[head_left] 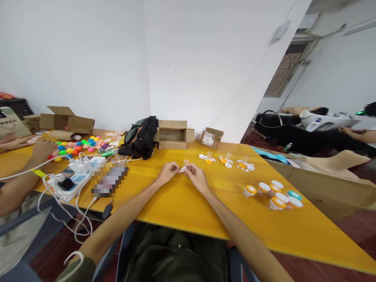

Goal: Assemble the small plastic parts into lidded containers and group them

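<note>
The person's left hand (pixel 168 172) and right hand (pixel 196 175) meet over the middle of the yellow bench (pixel 188 207), fingertips facing each other. Between them sits a small white piece (pixel 183 169), too small to identify further. Each hand's grip is narrow, with thumb and fingers pinched on that piece from its own side, so the piece is held just above the bench top at the point where the two hands touch. Both forearms run back toward 6 o'clock, over the near bench edge.

Taking the hands as the centre, a cluster of small capped jars (pixel 276 194) stands at 4 o'clock, their lids orange, white and teal, packed close together. At 2 o'clock, loose lids and small clear cups (pixel 226 161) lie scattered in little groups. An open cardboard box (pixel 173 135) rests at 12 o'clock against the wall, with a smaller tilted carton (pixel 211 138) at 1 o'clock. A black bag (pixel 142 137) slumps at 11 o'clock, just beside the open box. Farther out at 10 o'clock is a spread of coloured balls (pixel 75 145). At 9 o'clock, a white power strip (pixel 73 182) lies among looping white cables near the bench edge.

A co-worker's hand (pixel 44 149) rests on the bench by the balls, well apart from the person's own hands.
</note>
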The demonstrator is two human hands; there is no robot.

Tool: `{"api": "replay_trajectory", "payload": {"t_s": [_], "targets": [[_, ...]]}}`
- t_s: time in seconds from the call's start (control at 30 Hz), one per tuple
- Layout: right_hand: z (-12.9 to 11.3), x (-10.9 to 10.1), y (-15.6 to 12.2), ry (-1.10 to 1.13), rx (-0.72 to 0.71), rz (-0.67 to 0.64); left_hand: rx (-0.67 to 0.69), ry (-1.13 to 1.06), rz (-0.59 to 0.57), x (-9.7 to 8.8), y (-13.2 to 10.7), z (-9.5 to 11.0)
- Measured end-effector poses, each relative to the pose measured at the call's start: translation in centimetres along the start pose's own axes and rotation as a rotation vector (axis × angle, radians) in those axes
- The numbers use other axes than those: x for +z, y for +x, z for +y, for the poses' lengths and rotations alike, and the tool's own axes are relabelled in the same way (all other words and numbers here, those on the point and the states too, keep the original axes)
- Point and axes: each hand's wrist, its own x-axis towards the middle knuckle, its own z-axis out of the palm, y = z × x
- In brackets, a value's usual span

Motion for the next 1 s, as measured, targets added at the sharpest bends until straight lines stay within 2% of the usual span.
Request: {"api": "replay_trajectory", "payload": {"t_s": [0.17,0.47,0.77,1.0], "targets": [[0.1,0.2,-0.1,0.092,0.081,0.012,-0.026,-0.28,0.013,0.8,-0.5,0.1],[-0.3,-0.2,-0.2,-0.019,0.021,0.108,-0.027,-0.438,0.014,1.4,-0.6,0.6],[-0.5,-0.2,0.0,0.164,0.134,0.118,0.008,-0.416,0.05,1.2,-0.7,0.5],[-0.4,-0.2,-0.1,0.205,0.15,0.091,0.003,-0.425,0.062,1.1,-0.6,0.7]]}}
